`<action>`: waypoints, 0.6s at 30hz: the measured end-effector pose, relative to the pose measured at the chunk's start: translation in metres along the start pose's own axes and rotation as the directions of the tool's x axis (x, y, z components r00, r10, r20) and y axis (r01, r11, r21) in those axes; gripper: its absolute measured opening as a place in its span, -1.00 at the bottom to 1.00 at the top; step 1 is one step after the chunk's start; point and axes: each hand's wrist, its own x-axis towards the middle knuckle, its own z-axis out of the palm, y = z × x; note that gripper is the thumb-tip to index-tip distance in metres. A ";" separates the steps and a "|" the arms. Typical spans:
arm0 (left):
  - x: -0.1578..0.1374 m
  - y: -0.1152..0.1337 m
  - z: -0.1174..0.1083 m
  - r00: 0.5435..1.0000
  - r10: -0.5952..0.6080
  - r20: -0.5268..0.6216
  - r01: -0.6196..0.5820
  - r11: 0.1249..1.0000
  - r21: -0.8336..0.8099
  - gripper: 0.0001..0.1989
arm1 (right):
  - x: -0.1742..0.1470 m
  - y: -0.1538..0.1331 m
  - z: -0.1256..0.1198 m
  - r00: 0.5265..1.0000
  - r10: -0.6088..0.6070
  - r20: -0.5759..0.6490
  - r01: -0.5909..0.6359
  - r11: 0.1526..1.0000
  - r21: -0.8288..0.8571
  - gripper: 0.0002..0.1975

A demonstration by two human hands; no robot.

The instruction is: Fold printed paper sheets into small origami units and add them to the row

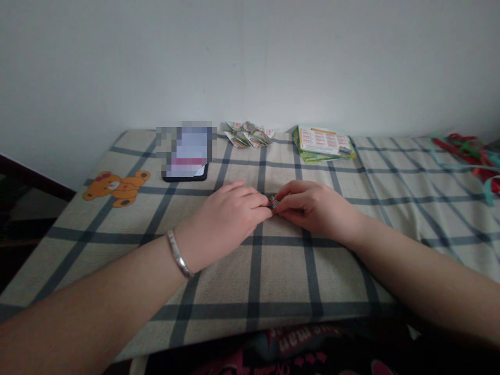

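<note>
Both of my hands meet over the middle of the checked tablecloth point(219, 281). Between their fingertips shows a small folded piece of printed paper point(274, 202), mostly covered. My right hand point(312, 205) pinches its right side between thumb and fingers. With the fingers bent together, my left hand point(238, 211) closes on the left side of the same piece. A silver bangle point(178, 254) circles my left wrist. Beyond the hands lie several folded pieces of printed paper point(250, 136) in a cluster.
A stack of green and white printed sheets point(325, 143) lies at the back right. A phone point(189, 151), partly blurred out, rests at the back left near an orange bear cutout point(117, 188). Red and teal ribbons point(469, 156) lie at the far right. A white wall point(250, 62) stands behind the table.
</note>
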 end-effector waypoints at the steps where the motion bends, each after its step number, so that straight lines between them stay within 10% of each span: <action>1: 0.000 0.000 -0.001 1.000 0.006 0.012 -0.006 1.000 0.014 -0.79 | 0.000 -0.003 -0.001 1.000 -0.014 0.001 0.014 0.998 -0.069 -0.83; 18: 0.000 0.005 -0.009 0.998 0.058 0.011 -0.059 0.993 0.105 -0.76 | 0.003 -0.018 -0.013 0.981 -0.090 0.171 0.159 0.877 -0.453 -0.82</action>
